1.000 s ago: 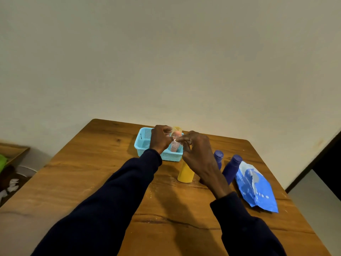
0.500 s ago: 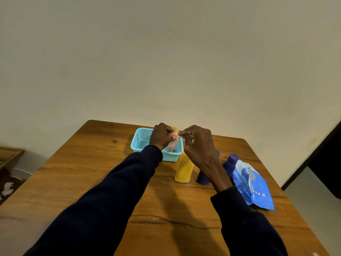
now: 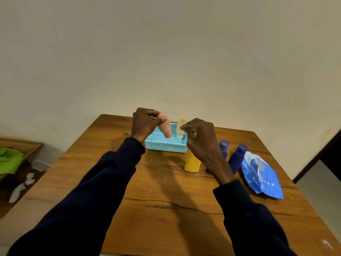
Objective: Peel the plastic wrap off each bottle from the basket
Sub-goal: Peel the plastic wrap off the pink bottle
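A plain cream wall (image 3: 166, 52) rose behind the wooden counter (image 3: 166, 209), lit dimly and warm. At the left stood a low wooden shelf (image 3: 22, 145) with green cloth (image 3: 9, 159); at right, pale floor (image 3: 317, 191) and dark trim (image 3: 319, 154)

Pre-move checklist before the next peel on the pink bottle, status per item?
1. Left hand grips the pink bottle: ok, held above the blue basket.
2. Right hand has hold of the wrap: cannot tell; its fingers are pinched but apart from the bottle.
3. Wrap fully off the pink bottle: cannot tell.
4. Basket emptied: not ok, a pale yellow bottle stands in it.
5. Table space in front: ok; yellow bottle and purple bottles stand right.
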